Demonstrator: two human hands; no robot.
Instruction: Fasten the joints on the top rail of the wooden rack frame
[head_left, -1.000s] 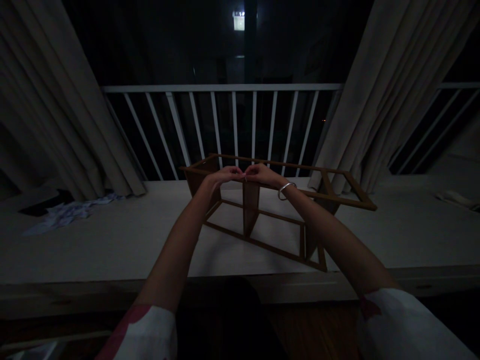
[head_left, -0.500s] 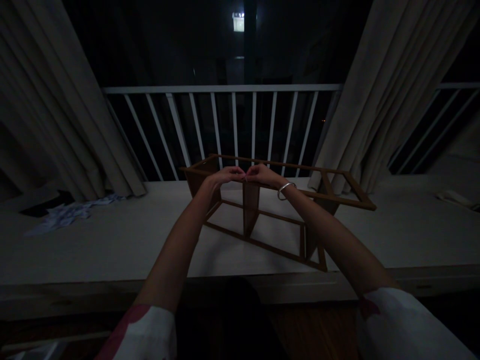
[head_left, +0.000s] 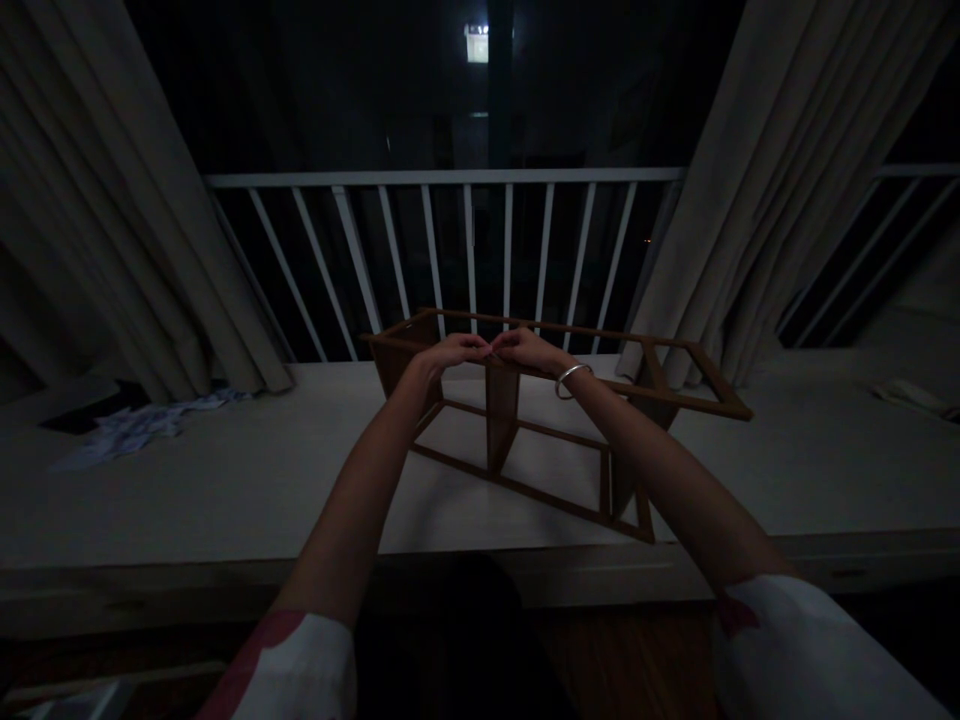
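Observation:
A brown wooden shelf frame (head_left: 660,390) with upright dividers stands on a white ledge (head_left: 225,480) in dim light. My left hand (head_left: 450,352) and my right hand (head_left: 525,349) meet fingertip to fingertip over the top of the middle divider (head_left: 501,420). Both hands are pinched closed on something small that I cannot make out. A silver bangle (head_left: 571,380) circles my right wrist.
A white railing (head_left: 450,178) runs behind the ledge, with darkness beyond. Beige curtains hang at the left (head_left: 112,220) and right (head_left: 780,180). Crumpled paper (head_left: 135,428) lies on the ledge at the left. A pale object (head_left: 911,398) rests at the far right.

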